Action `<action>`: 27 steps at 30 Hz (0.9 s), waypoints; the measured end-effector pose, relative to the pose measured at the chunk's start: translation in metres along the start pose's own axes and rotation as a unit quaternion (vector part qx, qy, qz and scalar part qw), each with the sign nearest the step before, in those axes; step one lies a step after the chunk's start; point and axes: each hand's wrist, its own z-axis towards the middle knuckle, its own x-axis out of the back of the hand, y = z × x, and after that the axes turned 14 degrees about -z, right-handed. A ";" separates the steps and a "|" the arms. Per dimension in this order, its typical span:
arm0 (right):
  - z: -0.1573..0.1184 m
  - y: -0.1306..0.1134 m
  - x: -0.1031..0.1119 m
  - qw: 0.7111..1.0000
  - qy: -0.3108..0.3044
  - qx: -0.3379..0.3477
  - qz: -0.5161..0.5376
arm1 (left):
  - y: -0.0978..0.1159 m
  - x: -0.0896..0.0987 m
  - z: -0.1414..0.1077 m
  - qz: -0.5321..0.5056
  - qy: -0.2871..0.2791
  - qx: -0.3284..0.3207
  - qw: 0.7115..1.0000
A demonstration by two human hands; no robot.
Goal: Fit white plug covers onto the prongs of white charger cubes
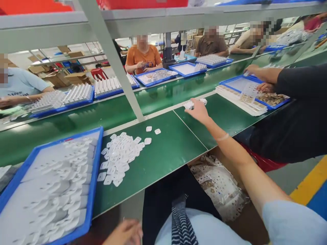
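Note:
My right hand [198, 111] reaches out to the far edge of the green table, its fingers closed around small white plastic parts [188, 104]. Another of these white parts shows just past the knuckles. Low in the view, my left hand [126, 233] hangs in front of the table edge, blurred, and its fingers are hard to make out. Left of centre on the table lies a loose pile of small white square plates [120, 153], with 3 more plates [147, 141] lying apart from it. A blue-rimmed tray [98, 160] of white plastic housings stands at the left.
A slanted metal post [120, 68] rises behind the pile. Beyond it runs a green conveyor belt [163, 92] with blue trays and seated co-workers. At right, a co-worker's arms [268, 76] reach over a tray and stacked white sheets [240, 100]. A plastic bag [222, 187] sits below the table.

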 end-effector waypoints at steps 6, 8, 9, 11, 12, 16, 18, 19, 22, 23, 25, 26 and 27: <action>0.069 0.002 -0.036 0.977 -0.062 -0.127 -0.160 | -0.024 0.000 0.000 -0.145 0.068 -0.117 0.980; 0.069 0.004 -0.041 0.976 -0.049 -0.134 -0.167 | -0.034 -0.003 -0.002 -0.195 0.133 -0.148 0.960; 0.067 0.005 -0.042 0.976 -0.043 -0.138 -0.162 | -0.040 -0.004 -0.003 -0.204 0.150 -0.152 0.955; 0.059 0.004 -0.040 0.978 -0.036 -0.145 -0.145 | -0.049 -0.004 -0.005 -0.199 0.152 -0.149 0.957; 0.054 0.002 -0.039 0.979 -0.034 -0.148 -0.135 | -0.053 -0.002 -0.007 -0.191 0.139 -0.144 0.961; 0.026 -0.008 -0.029 0.982 -0.013 -0.150 -0.113 | -0.049 0.014 -0.018 -0.171 0.080 -0.136 0.973; 0.001 -0.014 -0.025 0.986 -0.004 -0.131 -0.098 | -0.038 0.021 -0.024 -0.167 0.074 -0.144 0.973; -0.016 -0.018 -0.023 0.990 -0.001 -0.115 -0.085 | -0.031 0.022 -0.026 -0.164 0.073 -0.150 0.972; -0.079 -0.039 -0.022 0.999 0.006 -0.048 0.025 | -0.010 0.015 -0.029 -0.165 0.078 -0.202 0.962; -0.103 -0.051 -0.023 0.995 0.001 -0.023 0.097 | -0.003 0.009 -0.027 -0.166 0.086 -0.238 0.953; -0.151 -0.079 -0.025 0.978 -0.041 0.042 0.202 | 0.006 -0.008 -0.020 -0.131 0.126 -0.326 0.928; -0.173 -0.095 -0.027 0.969 -0.058 0.081 0.226 | 0.010 -0.017 -0.014 -0.078 0.161 -0.367 0.913; -0.193 -0.111 -0.029 0.960 -0.080 0.120 0.239 | 0.013 -0.027 -0.007 0.001 0.200 -0.399 0.895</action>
